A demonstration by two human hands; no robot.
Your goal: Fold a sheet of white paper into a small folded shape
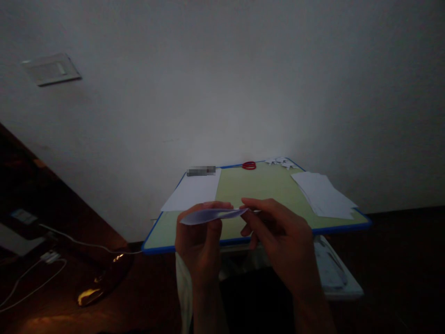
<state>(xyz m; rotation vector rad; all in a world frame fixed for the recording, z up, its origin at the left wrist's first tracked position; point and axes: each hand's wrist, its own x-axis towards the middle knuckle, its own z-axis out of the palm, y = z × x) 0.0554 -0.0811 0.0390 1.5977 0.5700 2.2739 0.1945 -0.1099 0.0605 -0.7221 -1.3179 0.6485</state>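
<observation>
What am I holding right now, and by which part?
A thin, curved piece of pale paper: your left hand holds it around the middle, and your right hand has its right end at the fingertips.

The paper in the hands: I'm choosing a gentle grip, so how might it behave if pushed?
The paper is probably floppy, since it bows visibly. Its thin edge suggests little weight, and it may crease under a hard squeeze.

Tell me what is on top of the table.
Red handles, pointed white pieces, white papers at right, a white sheet at left, a blurred object at its far edge. The left hand, right hand and held paper hide part of the tabletop.
</observation>
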